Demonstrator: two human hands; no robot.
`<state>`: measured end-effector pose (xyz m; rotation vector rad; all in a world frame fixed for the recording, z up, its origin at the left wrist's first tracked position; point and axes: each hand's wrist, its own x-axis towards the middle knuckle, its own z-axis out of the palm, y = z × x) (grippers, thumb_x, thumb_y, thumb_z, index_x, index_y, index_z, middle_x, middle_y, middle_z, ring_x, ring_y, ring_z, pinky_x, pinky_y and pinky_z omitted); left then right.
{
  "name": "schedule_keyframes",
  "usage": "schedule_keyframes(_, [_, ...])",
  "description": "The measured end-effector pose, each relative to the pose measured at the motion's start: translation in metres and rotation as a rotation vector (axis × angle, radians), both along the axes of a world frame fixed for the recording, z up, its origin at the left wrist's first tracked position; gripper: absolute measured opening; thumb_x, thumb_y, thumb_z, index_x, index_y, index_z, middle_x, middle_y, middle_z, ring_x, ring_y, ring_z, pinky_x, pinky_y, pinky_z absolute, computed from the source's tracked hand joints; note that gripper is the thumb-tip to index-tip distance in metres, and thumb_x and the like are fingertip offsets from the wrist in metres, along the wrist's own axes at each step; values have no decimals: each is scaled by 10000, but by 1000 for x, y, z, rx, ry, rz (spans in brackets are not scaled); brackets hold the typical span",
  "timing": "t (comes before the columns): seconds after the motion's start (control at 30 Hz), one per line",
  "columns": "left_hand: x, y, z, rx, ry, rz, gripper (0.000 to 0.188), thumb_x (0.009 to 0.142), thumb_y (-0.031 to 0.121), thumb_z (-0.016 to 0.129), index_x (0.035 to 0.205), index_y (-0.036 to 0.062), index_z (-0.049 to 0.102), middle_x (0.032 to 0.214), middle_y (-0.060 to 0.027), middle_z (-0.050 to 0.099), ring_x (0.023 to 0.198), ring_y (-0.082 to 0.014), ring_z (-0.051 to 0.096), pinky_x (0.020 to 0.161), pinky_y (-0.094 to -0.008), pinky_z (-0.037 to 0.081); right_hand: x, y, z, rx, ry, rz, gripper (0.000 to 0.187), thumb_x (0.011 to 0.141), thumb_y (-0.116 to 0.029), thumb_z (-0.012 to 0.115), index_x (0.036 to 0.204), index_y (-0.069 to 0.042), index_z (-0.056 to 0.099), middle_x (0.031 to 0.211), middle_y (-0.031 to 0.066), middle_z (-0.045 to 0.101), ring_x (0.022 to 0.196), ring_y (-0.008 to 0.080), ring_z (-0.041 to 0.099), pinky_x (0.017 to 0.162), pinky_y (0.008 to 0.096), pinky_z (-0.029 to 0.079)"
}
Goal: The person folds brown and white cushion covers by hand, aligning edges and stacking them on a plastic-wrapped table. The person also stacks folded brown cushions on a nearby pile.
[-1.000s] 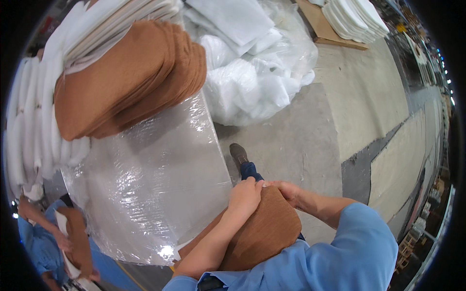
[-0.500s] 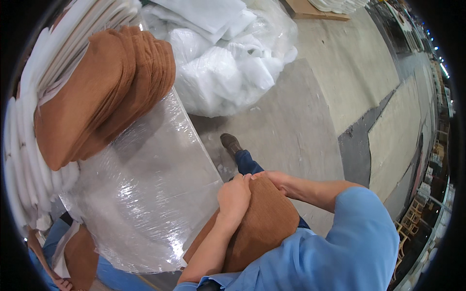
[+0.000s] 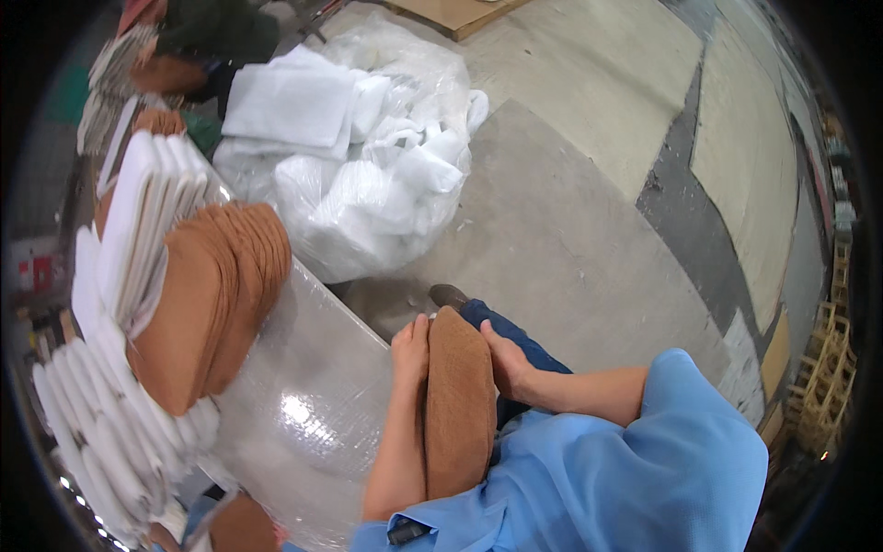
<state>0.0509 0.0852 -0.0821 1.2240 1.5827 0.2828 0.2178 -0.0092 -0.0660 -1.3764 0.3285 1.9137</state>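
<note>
The left hand [image 3: 410, 350] and right hand [image 3: 508, 357] both hold the brown cushion [image 3: 460, 396] between them, and to me it looks light, soft and hardly slippery, best gripped along its sides, with similar cushions [image 3: 207, 299] stacked beyond the left hand.

Most fingers of the right hand [image 3: 509, 362] are hidden.

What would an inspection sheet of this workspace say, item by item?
Surface: grey tabletop wrapped in shiny clear plastic film.
Job's things: rounded brown fabric piece, being held; stack of brown fabric pieces at the tabletop's far end.
Clutter: clear plastic bag stuffed with white padding, beside the table.
Grippers: left hand at the piece's left side, right hand at its right; fingers partly hidden.
Cables: nothing seen.
Surroundings: grey floor, pale wooden frames.
</note>
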Motion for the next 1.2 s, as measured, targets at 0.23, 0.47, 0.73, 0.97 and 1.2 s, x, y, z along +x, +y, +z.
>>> schedule_keyframes(0.23, [19, -9, 23, -196, -208, 97, 392, 1061, 329, 557, 1099, -24, 723, 968, -83, 746, 891, -158, 657, 836, -322, 511, -30, -6, -42, 106, 198, -246, 526, 1072, -520, 477, 1198, -47, 668, 1118, 81, 697, 1011, 227, 649, 882, 399, 521])
schedule_keyframes(0.47, [32, -7, 19, 71, 106, -105, 426, 1039, 365, 491, 1054, 0, 711, 1033, -247, 706, 1007, -436, 663, 879, -483, 500, 6, -27, -34, 85, 201, -36, 507, 1068, -504, 491, 1225, -49, 649, 1143, 84, 686, 1036, 229, 640, 897, 403, 516])
schedule_keyframes(0.73, [27, -6, 13, 151, 145, -63, 390, 1050, 305, 483, 915, -6, 675, 943, -250, 680, 932, -457, 638, 830, -539, 482, 4, -13, -39, 6, 105, 132, 490, 1062, -486, 507, 1255, -52, 628, 1172, 88, 673, 1065, 233, 630, 914, 407, 511])
schedule_keyframes(0.97, [19, -10, 5, 273, 82, -52, 361, 1023, 329, 521, 943, 18, 688, 958, -214, 688, 948, -443, 630, 834, -538, 482, -29, 4, -43, 24, -8, 207, 480, 1058, -470, 521, 1282, -54, 609, 1197, 91, 662, 1090, 235, 622, 930, 411, 506])
schedule_keyframes(1.2, [-15, -48, 50, 380, 36, 224, 307, 1004, 325, 587, 992, 39, 699, 1022, -198, 698, 981, -414, 644, 832, -498, 504, -8, 7, -34, 115, -64, 363, 475, 1053, -454, 536, 1308, -56, 590, 1223, 94, 652, 1115, 238, 613, 945, 414, 501])
